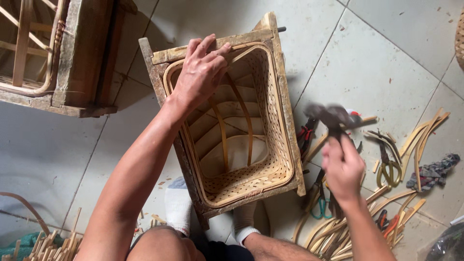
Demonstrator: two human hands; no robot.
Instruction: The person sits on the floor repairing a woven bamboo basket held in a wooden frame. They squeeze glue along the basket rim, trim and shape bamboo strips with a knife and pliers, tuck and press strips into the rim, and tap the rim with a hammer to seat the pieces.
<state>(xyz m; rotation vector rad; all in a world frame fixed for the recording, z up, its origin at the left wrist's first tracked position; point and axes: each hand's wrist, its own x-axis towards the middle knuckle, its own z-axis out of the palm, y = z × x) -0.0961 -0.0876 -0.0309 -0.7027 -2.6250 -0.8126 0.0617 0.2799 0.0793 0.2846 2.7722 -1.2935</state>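
From the head camera, the left hand (pixel 200 72) lies flat, fingers spread, pressing the rim of a square woven bamboo basket (pixel 270 159) seated in a worn wooden frame (pixel 155 67) on the tiled floor. The right hand (pixel 342 166) is clenched around a blurred dark hammer (pixel 331 115), raised beside the frame above scattered bamboo strips (pixel 420 133).

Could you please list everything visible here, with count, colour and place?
Woven basket: one, pale yellow, centre, inside a frame.
Wooden frame: one, brown, around the basket.
Second wooden frame: one, brown, upper left.
Hammer: one, dark, blurred, held right of the basket.
Scissors: one, yellowish handles, floor at right.
Bamboo strips: many, tan, floor lower right.
Rag: one, grey, far right.
Socks: two, white, bottom centre.
Left hand: on the basket's far rim.
Right hand: grips the hammer.
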